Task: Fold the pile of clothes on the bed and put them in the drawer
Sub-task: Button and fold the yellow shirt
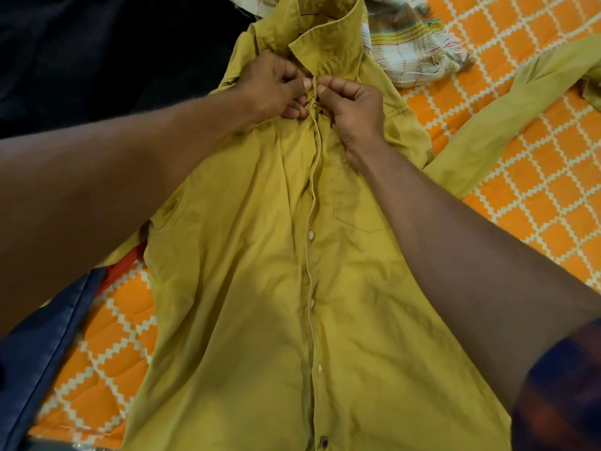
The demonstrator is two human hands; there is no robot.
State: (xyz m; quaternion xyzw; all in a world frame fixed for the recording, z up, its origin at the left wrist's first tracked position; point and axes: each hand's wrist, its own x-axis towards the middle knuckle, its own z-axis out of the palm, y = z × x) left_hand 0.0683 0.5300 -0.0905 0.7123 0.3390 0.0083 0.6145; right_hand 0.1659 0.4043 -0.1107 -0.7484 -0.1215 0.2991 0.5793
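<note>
A mustard-yellow button-up shirt [260,288] lies front-up on the bed, collar [328,37] at the far end and white buttons down its placket. My left hand [273,87] and my right hand [353,104] meet just below the collar. Each pinches an edge of the placket between thumb and fingers, one on either side. One long sleeve [507,118] stretches out to the right across the bed cover.
The bed cover [520,206] is orange with a white diamond pattern. A pale plaid fringed cloth [409,50] lies beyond the collar. A dark garment [97,53] covers the far left. Blue denim fabric [42,353] lies at the near left.
</note>
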